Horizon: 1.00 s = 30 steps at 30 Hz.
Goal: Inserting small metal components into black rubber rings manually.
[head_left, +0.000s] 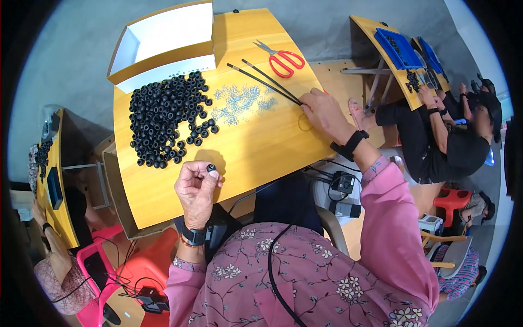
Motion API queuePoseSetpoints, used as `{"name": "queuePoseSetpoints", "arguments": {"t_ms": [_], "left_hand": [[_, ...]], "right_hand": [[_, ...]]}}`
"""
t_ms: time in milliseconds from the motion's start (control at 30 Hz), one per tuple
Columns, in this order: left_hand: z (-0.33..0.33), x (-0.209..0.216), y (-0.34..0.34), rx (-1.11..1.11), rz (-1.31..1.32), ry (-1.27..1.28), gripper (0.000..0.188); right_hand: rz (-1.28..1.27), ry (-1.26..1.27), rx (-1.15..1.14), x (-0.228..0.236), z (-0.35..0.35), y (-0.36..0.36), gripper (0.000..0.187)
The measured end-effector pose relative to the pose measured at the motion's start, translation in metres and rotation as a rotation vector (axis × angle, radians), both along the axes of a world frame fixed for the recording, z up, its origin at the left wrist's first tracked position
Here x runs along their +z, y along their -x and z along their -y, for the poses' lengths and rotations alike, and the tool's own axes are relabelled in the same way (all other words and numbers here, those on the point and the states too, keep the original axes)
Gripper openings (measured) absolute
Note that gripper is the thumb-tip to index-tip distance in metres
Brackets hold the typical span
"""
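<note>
Between the thumb and fingers of my left hand (197, 188) is a small round black piece (211, 168) with a hole, pinched near the table's front edge. My right hand (326, 111) rests at the right side, its fingers closed on the near ends of two black chopsticks (267, 78) that slant to the upper left. A big heap of the same black pieces (163, 117) covers the left of the yellow table (261, 158). Beside the heap lies a scatter of tiny clear bits (239, 103). Red-handled scissors (280, 57) lie beyond the chopsticks.
An open white-and-brown box (169, 41) stands behind the heap. Black devices with cables (343, 185) sit by the table's right front. Other people work at yellow tables on both sides, with a blue tray (397, 48) at the right. A red stool (144, 261) stands at the lower left.
</note>
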<state>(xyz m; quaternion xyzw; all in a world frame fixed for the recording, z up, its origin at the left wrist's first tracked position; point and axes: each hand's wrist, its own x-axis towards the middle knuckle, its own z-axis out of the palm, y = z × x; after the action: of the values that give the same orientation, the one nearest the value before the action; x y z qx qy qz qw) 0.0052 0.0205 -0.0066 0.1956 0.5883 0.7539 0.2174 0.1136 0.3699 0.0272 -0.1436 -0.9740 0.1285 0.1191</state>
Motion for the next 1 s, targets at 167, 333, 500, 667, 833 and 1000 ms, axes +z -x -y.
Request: {"name": "queuePoseSetpoints", "arguments": {"t_ms": [167,333,500,667,833,1000], "left_hand": [[0.000,0.000,0.000,0.000,-0.003,0.004,0.015],[-0.001,0.000,0.001,-0.005,-0.006,-0.014,0.014],[0.000,0.003,-0.001,0.004,-0.012,0.009,0.013],[-0.001,0.003,0.000,-0.003,0.004,-0.016,0.013],[-0.001,0.005,-0.001,0.005,0.013,0.003,0.013],[-0.001,0.005,-0.001,-0.002,0.004,0.005,0.012]], "right_hand": [[-0.010,0.007,0.025,0.002,0.013,-0.002,0.015],[-0.020,-0.021,0.043,0.004,0.019,-0.003,0.016],[0.005,0.034,0.017,0.006,0.021,-0.002,0.017],[0.001,0.126,0.046,0.014,0.017,0.004,0.019],[-0.091,0.105,0.116,0.041,0.008,0.051,0.023],[-0.332,-0.039,0.339,0.069,0.017,0.148,0.036]]}}
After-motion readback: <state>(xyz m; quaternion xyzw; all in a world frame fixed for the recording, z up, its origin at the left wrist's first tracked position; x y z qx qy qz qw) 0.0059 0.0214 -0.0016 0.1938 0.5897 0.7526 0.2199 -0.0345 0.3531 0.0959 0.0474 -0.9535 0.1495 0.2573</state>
